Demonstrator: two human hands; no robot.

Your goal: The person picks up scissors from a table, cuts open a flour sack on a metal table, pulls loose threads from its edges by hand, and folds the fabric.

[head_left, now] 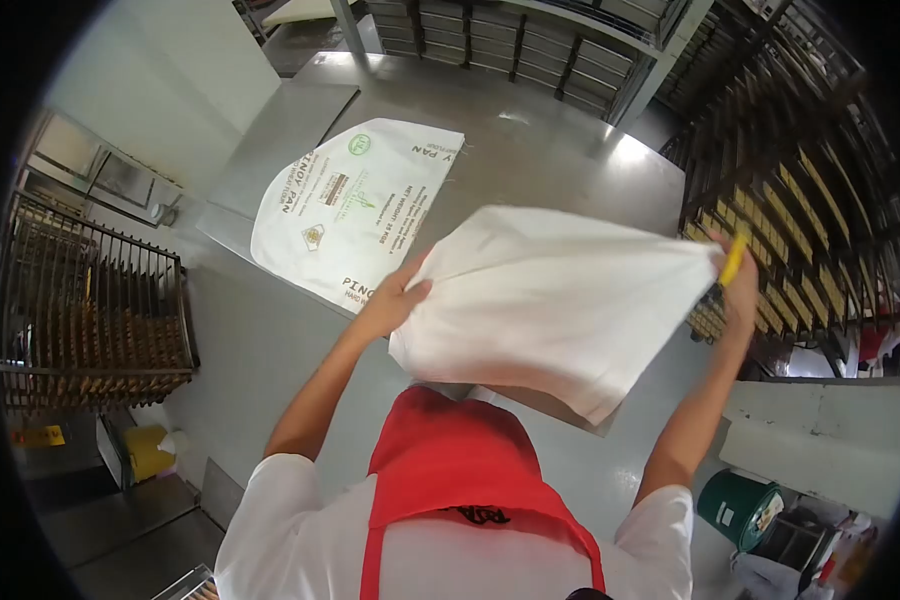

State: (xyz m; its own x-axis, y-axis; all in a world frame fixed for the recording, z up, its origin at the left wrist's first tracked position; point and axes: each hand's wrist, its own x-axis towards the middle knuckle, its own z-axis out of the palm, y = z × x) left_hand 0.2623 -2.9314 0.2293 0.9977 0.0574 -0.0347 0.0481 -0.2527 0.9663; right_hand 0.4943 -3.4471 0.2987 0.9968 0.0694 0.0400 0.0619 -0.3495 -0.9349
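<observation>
A plain white cloth-like sack [560, 300] is spread in the air between my hands, above the metal table's near side. My left hand [398, 300] pinches its left edge. At its upper right corner, my right hand [738, 280] grips the sack and also has a small yellow object [734, 259] in it, whose full shape is hidden. Beyond my left hand, a printed white flour sack [345, 210] lies flat on the metal table [530, 150], partly overlapping the table's left edge.
Racks with stacked trays stand at the left [100, 310] and right [800, 220]. Metal shelving [490, 40] is behind the table. A green bucket [738, 508] sits at the lower right, a yellow container [148, 452] at the lower left.
</observation>
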